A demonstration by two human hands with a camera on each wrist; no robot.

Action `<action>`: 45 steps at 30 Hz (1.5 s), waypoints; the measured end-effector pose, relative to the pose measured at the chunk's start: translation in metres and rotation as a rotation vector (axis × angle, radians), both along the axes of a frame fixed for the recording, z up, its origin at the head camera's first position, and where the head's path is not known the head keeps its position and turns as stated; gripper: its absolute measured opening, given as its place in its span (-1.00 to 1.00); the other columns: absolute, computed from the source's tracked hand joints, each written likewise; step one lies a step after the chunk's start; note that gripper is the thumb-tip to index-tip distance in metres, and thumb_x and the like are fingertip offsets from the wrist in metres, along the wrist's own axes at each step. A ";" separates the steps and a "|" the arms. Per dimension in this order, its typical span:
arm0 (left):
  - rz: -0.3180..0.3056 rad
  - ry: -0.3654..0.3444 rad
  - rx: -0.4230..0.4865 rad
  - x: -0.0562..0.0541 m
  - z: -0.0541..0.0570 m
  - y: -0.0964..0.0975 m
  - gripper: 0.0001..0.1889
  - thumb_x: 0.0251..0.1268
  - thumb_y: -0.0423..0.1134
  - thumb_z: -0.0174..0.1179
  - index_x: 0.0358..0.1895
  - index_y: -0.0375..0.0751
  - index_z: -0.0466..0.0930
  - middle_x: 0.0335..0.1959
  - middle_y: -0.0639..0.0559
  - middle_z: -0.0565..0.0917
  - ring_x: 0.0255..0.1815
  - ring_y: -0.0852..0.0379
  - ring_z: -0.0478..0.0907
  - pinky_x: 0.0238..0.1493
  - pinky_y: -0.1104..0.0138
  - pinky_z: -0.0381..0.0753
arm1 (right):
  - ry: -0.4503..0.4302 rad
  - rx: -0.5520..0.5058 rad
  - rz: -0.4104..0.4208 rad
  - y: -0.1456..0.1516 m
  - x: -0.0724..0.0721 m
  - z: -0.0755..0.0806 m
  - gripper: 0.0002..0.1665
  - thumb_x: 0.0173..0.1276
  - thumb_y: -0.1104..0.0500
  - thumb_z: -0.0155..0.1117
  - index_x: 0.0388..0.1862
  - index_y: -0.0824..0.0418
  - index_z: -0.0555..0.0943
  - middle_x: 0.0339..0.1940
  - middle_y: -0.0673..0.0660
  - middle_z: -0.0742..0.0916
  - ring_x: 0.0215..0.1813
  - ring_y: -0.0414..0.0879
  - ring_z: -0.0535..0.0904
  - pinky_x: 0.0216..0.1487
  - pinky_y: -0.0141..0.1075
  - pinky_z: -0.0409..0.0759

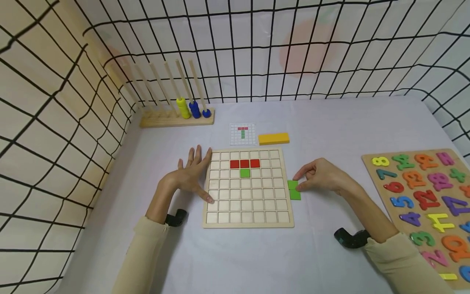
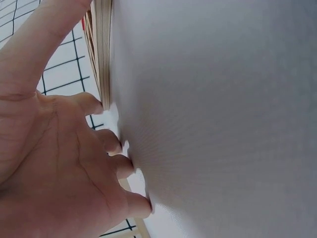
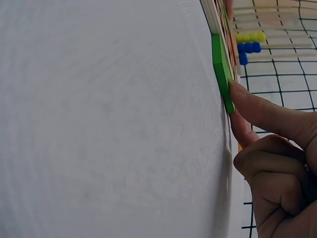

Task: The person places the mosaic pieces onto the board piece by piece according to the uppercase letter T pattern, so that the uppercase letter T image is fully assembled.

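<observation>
A wooden grid board [image 1: 224, 224] lies in the middle of the table. Three red square tiles [image 1: 244, 163] form a row in its upper part, with one green tile [image 1: 244, 173] under the middle one. My left hand [image 1: 189, 175] is spread at the board's left side, thumb on its edge and index fingertip by the upper left corner. Two more green tiles [image 1: 295, 194] lie against the board's right edge, one behind the other. With thumb and index finger, my right hand [image 1: 321, 177] pinches the farther green tile [image 3: 229, 104]; its other fingers are curled in.
Behind the board are a small printed pattern card [image 1: 242, 141] and a yellow-orange bar [image 1: 273, 139]. A wooden bead abacus [image 1: 158, 119] stands at the back left. The number puzzle board [image 1: 396, 192] lies on the right. Black wire mesh [image 1: 257, 53] encloses the back and sides.
</observation>
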State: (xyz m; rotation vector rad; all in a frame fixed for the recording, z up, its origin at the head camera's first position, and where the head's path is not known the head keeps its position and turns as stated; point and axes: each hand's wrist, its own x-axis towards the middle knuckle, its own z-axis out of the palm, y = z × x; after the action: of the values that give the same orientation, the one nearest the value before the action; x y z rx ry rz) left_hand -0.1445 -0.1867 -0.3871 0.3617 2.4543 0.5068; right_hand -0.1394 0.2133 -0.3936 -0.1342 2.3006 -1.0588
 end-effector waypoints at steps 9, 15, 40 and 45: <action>0.000 -0.008 0.015 0.000 0.000 0.000 0.67 -0.27 0.13 0.72 0.68 -0.09 -0.56 0.62 -0.31 -0.72 0.63 -0.32 -0.81 0.50 -0.45 -0.63 | 0.002 0.023 -0.059 0.009 -0.004 0.001 -0.50 0.20 0.16 0.58 0.04 0.41 0.70 -0.70 -0.08 0.41 -0.58 -0.24 0.24 -0.43 -0.36 0.18; 0.002 -0.011 0.012 0.000 0.001 0.000 0.67 -0.28 0.13 0.73 0.68 -0.09 -0.56 0.61 -0.30 -0.73 0.63 -0.31 -0.82 0.51 -0.44 -0.63 | 0.015 0.022 -0.070 0.015 -0.007 0.001 -0.48 0.22 0.15 0.57 0.08 0.42 0.68 -0.71 -0.09 0.39 -0.59 -0.25 0.22 -0.44 -0.36 0.17; 0.005 -0.004 0.014 0.001 0.000 -0.001 0.67 -0.27 0.15 0.72 0.68 -0.08 -0.55 0.62 -0.29 -0.72 0.64 -0.30 -0.81 0.51 -0.44 -0.62 | 0.083 0.013 -0.044 0.013 -0.002 -0.002 -0.41 0.08 0.20 0.65 0.08 0.36 0.67 -0.73 -0.08 0.35 -0.60 -0.21 0.21 -0.34 -0.28 0.21; -0.001 -0.004 0.011 0.000 0.000 -0.001 0.66 -0.25 0.14 0.72 0.68 -0.07 -0.56 0.62 -0.28 -0.72 0.63 -0.29 -0.83 0.51 -0.43 -0.64 | 0.102 0.040 -0.049 0.012 -0.003 0.002 -0.45 0.10 0.18 0.64 0.06 0.34 0.70 -0.73 -0.07 0.35 -0.60 -0.20 0.20 -0.40 -0.31 0.18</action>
State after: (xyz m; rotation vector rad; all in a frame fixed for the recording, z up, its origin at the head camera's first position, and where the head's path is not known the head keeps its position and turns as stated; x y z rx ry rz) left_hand -0.1445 -0.1873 -0.3868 0.3661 2.4480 0.5197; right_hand -0.1425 0.2249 -0.3911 -0.1194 2.4266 -1.0512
